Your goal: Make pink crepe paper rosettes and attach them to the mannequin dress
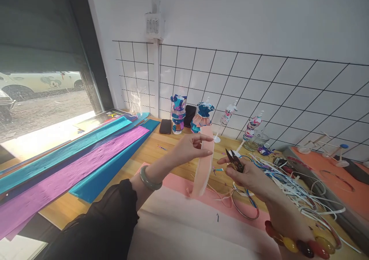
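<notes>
My left hand (188, 150) is at a peach crepe-paper strip (204, 167), thumb and forefinger across its upper part. The strip runs down to the pink sheet (178, 185) on the table; how the other fingers grip it is hidden. In my right hand (249, 175) is a small pair of dark scissors (235, 160), its blades slightly apart and pointing up and left, away from the strip. Behind the strip stands a small dress form (202, 115) in a blue top and layered peach skirt.
Another decorated dress form (178, 114) and two slimmer ones stand by the wall grid. A phone (165, 126) lies at the back. Long purple crepe paper (95, 162) and blue sheets lie left. Tangled cords (288, 183), a glass bowl (256, 140) and an orange tray (323, 164) are right.
</notes>
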A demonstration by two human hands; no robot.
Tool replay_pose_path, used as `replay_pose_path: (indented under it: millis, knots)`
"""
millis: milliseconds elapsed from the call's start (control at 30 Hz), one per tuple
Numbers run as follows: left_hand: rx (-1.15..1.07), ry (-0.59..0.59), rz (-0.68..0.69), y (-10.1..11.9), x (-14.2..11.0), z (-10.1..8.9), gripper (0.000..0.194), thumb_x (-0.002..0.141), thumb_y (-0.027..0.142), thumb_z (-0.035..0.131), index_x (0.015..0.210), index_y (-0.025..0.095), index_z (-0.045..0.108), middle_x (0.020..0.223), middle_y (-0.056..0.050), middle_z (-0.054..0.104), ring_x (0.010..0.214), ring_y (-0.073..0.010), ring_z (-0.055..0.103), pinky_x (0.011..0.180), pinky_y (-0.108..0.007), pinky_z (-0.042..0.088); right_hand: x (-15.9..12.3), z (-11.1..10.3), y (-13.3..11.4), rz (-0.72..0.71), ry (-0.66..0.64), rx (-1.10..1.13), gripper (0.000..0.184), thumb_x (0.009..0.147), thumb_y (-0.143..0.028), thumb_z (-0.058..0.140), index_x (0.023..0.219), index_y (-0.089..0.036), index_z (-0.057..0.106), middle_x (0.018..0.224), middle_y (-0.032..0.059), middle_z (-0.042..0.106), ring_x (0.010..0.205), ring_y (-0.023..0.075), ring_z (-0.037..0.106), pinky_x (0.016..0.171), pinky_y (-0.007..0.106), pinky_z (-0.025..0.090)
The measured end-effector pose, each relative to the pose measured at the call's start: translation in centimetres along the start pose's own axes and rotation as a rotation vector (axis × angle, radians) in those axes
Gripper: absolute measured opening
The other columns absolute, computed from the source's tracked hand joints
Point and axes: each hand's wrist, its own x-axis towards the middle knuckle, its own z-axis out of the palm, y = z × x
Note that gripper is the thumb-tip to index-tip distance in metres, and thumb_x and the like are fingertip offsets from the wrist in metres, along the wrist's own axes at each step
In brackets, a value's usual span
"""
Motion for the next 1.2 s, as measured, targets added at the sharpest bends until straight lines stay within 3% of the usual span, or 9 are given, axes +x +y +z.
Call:
replay_pose_path:
  millis: [200,500,700,833,967,1067,1200]
  knots:
    - [0.003,0.034,0.000,0.3,0.0,0.2,0.047,0.061,0.029,0.071,0.104,0.013,0.062,0.060,0.002,0.052,0.060,-0.0087,0.049,0.055,-0.021,0.039,0.5,2.8,-1.1,0.046,0.106,0.024,0.048,0.066,-0.053,0.064,0.098,-0.017,0.063,0.053,-0.0053,0.040,0.048,0.0094,0.034,0.044,0.023,0.027]
    - [-0.091,0.249,0.005,2.1,0.0,-1.8,0.043,0.061,0.028,0.072,0.099,0.011,0.062,0.078,-0.005,0.064,0.073,-0.0126,0.058,0.065,-0.025,0.045,0.8,1.7,-0.5,0.090,0.266,0.283,0.041,0.067,-0.052,0.064,0.083,-0.014,0.060,0.046,-0.0097,0.025,0.041,0.0055,0.020,0.041,0.022,0.014]
    - [-0.043,0.162,0.020,1.1,-0.1,-0.5,0.043,0.063,0.032,0.070,0.100,0.013,0.063,0.066,-0.001,0.058,0.059,-0.0085,0.051,0.055,-0.021,0.041,0.5,3.2,-1.4,0.057,0.182,0.315,0.043,0.069,-0.050,0.063,0.090,-0.013,0.062,0.047,-0.0093,0.026,0.040,0.0053,0.021,0.040,0.022,0.015]
    - [-0.084,0.111,0.014,0.9,-0.2,0.4,0.042,0.064,0.031,0.070,0.100,0.012,0.062,0.066,0.000,0.057,0.061,-0.0083,0.051,0.056,-0.021,0.041,0.2,3.8,-2.0,0.048,0.163,0.317,0.045,0.068,-0.046,0.065,0.100,-0.014,0.062,0.047,-0.0090,0.027,0.042,0.0064,0.025,0.041,0.022,0.020]
    - [-0.127,0.085,0.019,0.8,-0.4,0.9,0.043,0.065,0.031,0.069,0.103,0.013,0.060,0.071,-0.001,0.058,0.064,-0.0087,0.052,0.059,-0.022,0.042,0.1,4.4,-2.0,0.040,0.176,0.263,0.046,0.068,-0.048,0.064,0.100,-0.014,0.060,0.050,-0.0087,0.026,0.045,0.0070,0.024,0.042,0.022,0.019]
    - [-0.106,0.086,0.022,0.6,-0.4,1.0,0.045,0.065,0.032,0.069,0.105,0.013,0.059,0.067,0.001,0.055,0.061,-0.0079,0.050,0.057,-0.021,0.040,0.1,4.8,-1.9,0.011,0.168,0.192,0.042,0.069,-0.049,0.063,0.093,-0.015,0.060,0.052,-0.0081,0.026,0.046,0.0072,0.025,0.043,0.022,0.019]
    - [-0.091,0.089,0.030,0.4,-0.4,1.1,0.045,0.066,0.033,0.069,0.105,0.014,0.059,0.064,0.002,0.052,0.060,-0.0073,0.048,0.056,-0.020,0.039,0.2,5.1,-1.8,0.033,0.184,0.214,0.033,0.070,-0.049,0.062,0.071,-0.017,0.053,0.051,-0.0077,0.028,0.045,0.0063,0.024,0.042,0.022,0.017]
